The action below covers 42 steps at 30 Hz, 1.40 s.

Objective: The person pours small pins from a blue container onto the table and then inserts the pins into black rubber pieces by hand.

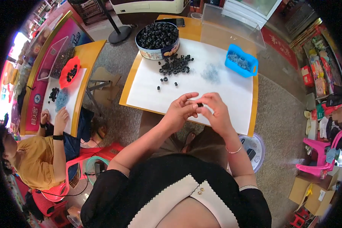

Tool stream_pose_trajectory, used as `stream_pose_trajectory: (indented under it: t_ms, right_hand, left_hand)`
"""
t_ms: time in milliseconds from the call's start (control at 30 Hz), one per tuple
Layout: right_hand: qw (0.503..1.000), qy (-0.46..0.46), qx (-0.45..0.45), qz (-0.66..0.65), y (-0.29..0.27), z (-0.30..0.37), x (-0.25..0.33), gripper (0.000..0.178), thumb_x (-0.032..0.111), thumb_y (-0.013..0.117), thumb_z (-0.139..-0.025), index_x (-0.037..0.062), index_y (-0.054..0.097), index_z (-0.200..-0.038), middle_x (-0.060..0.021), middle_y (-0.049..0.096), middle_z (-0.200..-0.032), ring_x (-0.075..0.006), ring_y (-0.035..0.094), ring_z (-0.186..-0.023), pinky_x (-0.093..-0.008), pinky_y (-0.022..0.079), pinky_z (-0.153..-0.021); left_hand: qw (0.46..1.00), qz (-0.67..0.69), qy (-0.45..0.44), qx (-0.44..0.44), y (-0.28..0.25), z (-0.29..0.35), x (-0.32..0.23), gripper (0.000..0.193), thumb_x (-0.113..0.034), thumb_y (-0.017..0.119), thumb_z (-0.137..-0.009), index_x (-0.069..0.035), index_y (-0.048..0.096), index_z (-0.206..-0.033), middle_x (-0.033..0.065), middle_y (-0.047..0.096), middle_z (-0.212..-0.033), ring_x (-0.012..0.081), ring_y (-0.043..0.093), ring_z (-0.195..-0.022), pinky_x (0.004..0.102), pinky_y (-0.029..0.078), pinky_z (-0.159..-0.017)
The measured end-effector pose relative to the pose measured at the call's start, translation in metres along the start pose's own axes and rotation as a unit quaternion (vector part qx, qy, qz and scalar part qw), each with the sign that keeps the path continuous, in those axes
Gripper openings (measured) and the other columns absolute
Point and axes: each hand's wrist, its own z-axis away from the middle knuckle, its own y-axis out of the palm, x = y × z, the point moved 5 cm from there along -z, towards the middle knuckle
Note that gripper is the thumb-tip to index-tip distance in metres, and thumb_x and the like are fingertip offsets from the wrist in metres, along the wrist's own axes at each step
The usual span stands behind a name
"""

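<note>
My two hands meet over the near edge of the white-covered table [231,98]. A small black part [200,105] shows between their fingertips. My right hand [217,114] pinches it between thumb and fingers. The thumb and index finger of my left hand [180,110] are pressed together right beside it; whatever they hold is too small to make out. Beyond my hands lies a loose pile of small black ring-like parts [174,65], with a few strays nearer me. To its right is a thin scatter of tiny blue-grey pieces [211,73].
A round tin [155,53] heaped with black parts stands at the far left. At the far right sits a blue plastic basket [231,68] of blue-grey pieces. Behind stands a clear plastic panel [231,28]. At left, another person [40,159] works at a second table [88,57].
</note>
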Motion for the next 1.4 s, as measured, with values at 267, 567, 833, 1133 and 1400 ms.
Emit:
stream_pose_trajectory:
  t_ms: [267, 567, 833, 1133, 1400]
  right_hand:
    - [0.964, -0.002, -0.249, 0.098, -0.106, -0.165, -0.087, 0.024, 0.01, 0.057, -0.085, 0.0041, 0.063, -0.108, -0.0076, 0.066, -0.092, -0.0175, 0.062, -0.083, -0.0278, 0.047, -0.075]
    - [0.875, 0.045, -0.232, 0.423, -0.141, -0.242, -0.148, 0.023, 0.016, 0.057, -0.083, 0.01, 0.066, -0.103, -0.0136, 0.064, -0.1, -0.0324, 0.06, -0.091, -0.0398, 0.047, -0.08]
    - [0.984, -0.037, -0.042, 0.171, -0.015, -0.134, -0.114, 0.016, 0.013, 0.065, -0.075, 0.008, 0.068, -0.09, -0.0129, 0.062, -0.085, -0.0308, 0.057, -0.082, -0.0394, 0.045, -0.075]
    - [0.942, -0.039, -0.029, 0.332, 0.047, -0.11, -0.111, 0.015, 0.015, 0.067, -0.073, 0.0114, 0.067, -0.087, -0.0051, 0.059, -0.088, -0.0244, 0.052, -0.091, -0.0405, 0.039, -0.081]
    - [0.948, -0.045, -0.049, 0.312, 0.035, -0.099, -0.112, 0.009, 0.013, 0.066, -0.073, 0.0125, 0.065, -0.082, -0.0038, 0.058, -0.086, -0.0243, 0.052, -0.088, -0.0391, 0.038, -0.077]
  left_hand:
    - [0.999, -0.039, -0.015, -0.009, -0.009, 0.006, -0.004, 0.043, -0.014, 0.058, -0.091, 0.002, 0.043, -0.127, 0.0133, 0.06, -0.109, 0.0173, 0.061, -0.086, 0.0298, 0.05, -0.076]
    - [0.99, -0.124, -0.033, -0.055, -0.035, 0.015, -0.001, 0.025, -0.012, 0.055, -0.092, -0.002, 0.054, -0.114, 0.0049, 0.062, -0.096, 0.0119, 0.059, -0.08, 0.0251, 0.05, -0.071]
    - [0.976, -0.194, -0.033, -0.096, -0.056, 0.002, -0.005, 0.023, -0.013, 0.055, -0.092, -0.002, 0.056, -0.113, 0.0053, 0.062, -0.094, 0.012, 0.059, -0.078, 0.0266, 0.05, -0.071]
    - [0.978, -0.185, -0.017, -0.095, -0.053, -0.004, 0.0, 0.023, -0.014, 0.055, -0.091, -0.002, 0.056, -0.112, 0.0026, 0.062, -0.091, 0.0103, 0.057, -0.075, 0.0243, 0.048, -0.068]
    - [0.776, -0.559, 0.218, -0.193, -0.056, -0.045, -0.075, 0.012, -0.013, 0.063, -0.085, -0.004, 0.068, -0.092, 0.0071, 0.064, -0.088, 0.0147, 0.061, -0.072, 0.0291, 0.049, -0.067]
